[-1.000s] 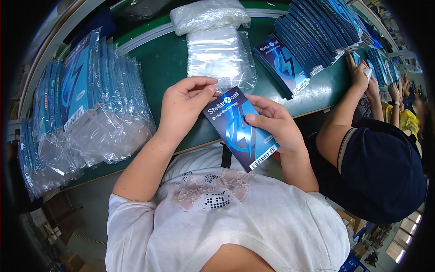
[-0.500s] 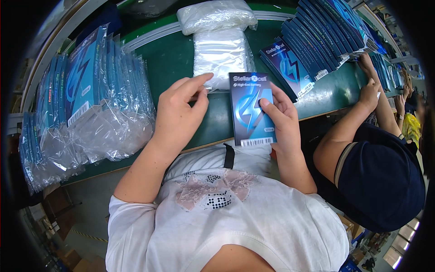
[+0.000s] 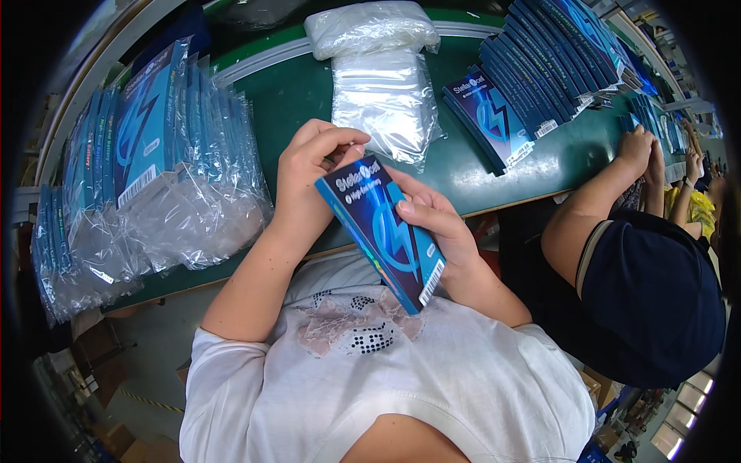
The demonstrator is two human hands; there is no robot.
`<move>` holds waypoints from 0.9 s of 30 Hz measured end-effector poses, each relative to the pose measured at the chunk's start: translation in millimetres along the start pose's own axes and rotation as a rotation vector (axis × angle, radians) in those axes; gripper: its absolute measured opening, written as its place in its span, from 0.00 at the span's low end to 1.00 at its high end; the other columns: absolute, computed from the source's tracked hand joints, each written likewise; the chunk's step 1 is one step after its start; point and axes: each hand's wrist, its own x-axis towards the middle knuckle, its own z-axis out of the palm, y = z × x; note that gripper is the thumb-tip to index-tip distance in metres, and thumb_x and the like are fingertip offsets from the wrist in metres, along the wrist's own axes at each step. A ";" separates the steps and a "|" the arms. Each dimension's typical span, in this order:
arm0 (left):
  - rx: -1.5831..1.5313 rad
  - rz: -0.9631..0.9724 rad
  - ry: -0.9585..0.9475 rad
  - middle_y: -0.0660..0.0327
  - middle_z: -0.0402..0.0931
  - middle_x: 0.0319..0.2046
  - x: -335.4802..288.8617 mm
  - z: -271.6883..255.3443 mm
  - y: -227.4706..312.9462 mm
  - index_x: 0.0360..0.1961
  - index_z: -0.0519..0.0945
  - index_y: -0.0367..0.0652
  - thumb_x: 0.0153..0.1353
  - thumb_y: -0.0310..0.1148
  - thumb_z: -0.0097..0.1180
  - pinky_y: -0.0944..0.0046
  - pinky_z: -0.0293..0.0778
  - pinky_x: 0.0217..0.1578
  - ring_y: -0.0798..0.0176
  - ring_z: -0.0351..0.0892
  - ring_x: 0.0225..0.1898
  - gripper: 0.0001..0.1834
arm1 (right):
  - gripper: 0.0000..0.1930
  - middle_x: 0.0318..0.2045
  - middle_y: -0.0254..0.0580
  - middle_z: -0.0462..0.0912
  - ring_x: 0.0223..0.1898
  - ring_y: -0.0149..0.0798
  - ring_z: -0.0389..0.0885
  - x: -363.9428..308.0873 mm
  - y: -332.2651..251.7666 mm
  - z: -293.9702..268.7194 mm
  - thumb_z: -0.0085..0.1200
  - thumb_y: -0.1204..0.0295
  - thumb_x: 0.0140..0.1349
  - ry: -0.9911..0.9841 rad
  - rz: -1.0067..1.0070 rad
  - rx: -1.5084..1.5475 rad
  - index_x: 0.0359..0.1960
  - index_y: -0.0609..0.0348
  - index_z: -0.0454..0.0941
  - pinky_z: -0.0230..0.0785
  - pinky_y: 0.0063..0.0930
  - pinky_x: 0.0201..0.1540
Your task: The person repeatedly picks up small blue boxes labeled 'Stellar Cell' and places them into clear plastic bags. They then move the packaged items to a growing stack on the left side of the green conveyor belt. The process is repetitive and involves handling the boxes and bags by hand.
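While clear bags (image 3: 193,228) sheathe boxes (image 3: 143,127), right fingers (image 3: 436,220) grip a blue box (image 3: 390,231); left fingers (image 3: 332,139) curl, hold unclear.

One box (image 3: 390,235) is in front of the person's body (image 3: 370,378). The left hand (image 3: 309,174) is by its top end, and the right hand (image 3: 436,220) is on its right side. Behind the box, a stack of bags (image 3: 382,100) lies on the surface (image 3: 289,96), with a bundle (image 3: 372,29) at its far end. To the left, boxes in bags (image 3: 147,127) stand on the surface. To the right, a row of boxes (image 3: 532,73) stands on it. Another person (image 3: 648,293) is on the right, maybe near more boxes, but that side is hard to see.
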 end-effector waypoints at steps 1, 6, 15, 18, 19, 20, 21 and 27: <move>-0.018 0.019 0.006 0.61 0.73 0.30 0.1 -2.2 -2.7 0.34 0.81 0.39 0.53 0.20 0.58 0.73 0.71 0.33 0.69 0.74 0.30 0.07 | 0.38 0.51 0.54 0.73 0.44 0.34 0.80 3.3 -1.0 2.0 0.54 0.75 0.58 0.016 -0.037 -0.022 0.65 0.75 0.44 0.74 0.23 0.48; -0.506 -0.388 0.045 0.63 0.75 0.31 0.0 -4.0 -6.4 0.36 0.77 0.35 0.54 0.18 0.56 0.73 0.72 0.37 0.72 0.75 0.34 0.08 | 0.27 0.49 0.49 0.75 0.44 0.32 0.80 5.4 -9.2 1.1 0.54 0.79 0.58 0.031 -0.043 -0.083 0.60 0.70 0.61 0.76 0.25 0.46; -0.745 -0.499 0.078 0.62 0.77 0.29 -4.7 -1.4 -9.5 0.36 0.77 0.36 0.56 0.27 0.61 0.74 0.72 0.33 0.74 0.75 0.31 0.09 | 0.29 0.51 0.50 0.75 0.47 0.33 0.78 2.8 -11.8 2.7 0.54 0.81 0.57 -0.020 -0.068 -0.194 0.61 0.70 0.60 0.74 0.25 0.49; -0.762 -0.475 0.028 0.62 0.77 0.28 -6.0 0.6 -12.1 0.36 0.77 0.35 0.56 0.27 0.61 0.76 0.72 0.33 0.74 0.75 0.30 0.09 | 0.30 0.52 0.50 0.74 0.48 0.32 0.78 6.1 -9.5 4.3 0.55 0.80 0.57 -0.051 -0.052 -0.184 0.62 0.70 0.59 0.73 0.25 0.49; -0.766 -0.461 0.023 0.62 0.78 0.28 -5.6 1.2 -13.1 0.36 0.77 0.35 0.56 0.27 0.61 0.76 0.72 0.33 0.74 0.76 0.29 0.09 | 0.30 0.52 0.50 0.74 0.48 0.32 0.78 7.3 -9.5 3.3 0.55 0.80 0.57 -0.058 -0.041 -0.190 0.62 0.70 0.59 0.73 0.25 0.49; -0.765 -0.472 0.035 0.61 0.77 0.29 -5.1 0.8 -12.8 0.36 0.76 0.35 0.57 0.27 0.60 0.76 0.72 0.32 0.74 0.76 0.30 0.09 | 0.30 0.52 0.50 0.74 0.48 0.32 0.78 8.0 -8.4 -0.6 0.54 0.80 0.58 -0.041 -0.025 -0.199 0.63 0.69 0.59 0.73 0.25 0.49; -0.780 -0.473 0.065 0.61 0.77 0.29 -5.0 -0.1 -14.1 0.37 0.76 0.35 0.57 0.27 0.60 0.76 0.72 0.33 0.73 0.76 0.30 0.08 | 0.30 0.52 0.50 0.74 0.48 0.31 0.78 7.8 -9.0 -0.9 0.54 0.80 0.58 -0.017 -0.032 -0.217 0.63 0.69 0.59 0.73 0.25 0.50; -0.741 -0.483 0.033 0.58 0.78 0.31 -5.9 -5.7 -10.8 0.41 0.76 0.32 0.58 0.25 0.58 0.72 0.74 0.37 0.68 0.79 0.33 0.11 | 0.29 0.54 0.51 0.72 0.50 0.33 0.75 -1.7 -19.2 -5.0 0.51 0.81 0.59 0.068 -0.054 -0.391 0.63 0.71 0.58 0.70 0.25 0.51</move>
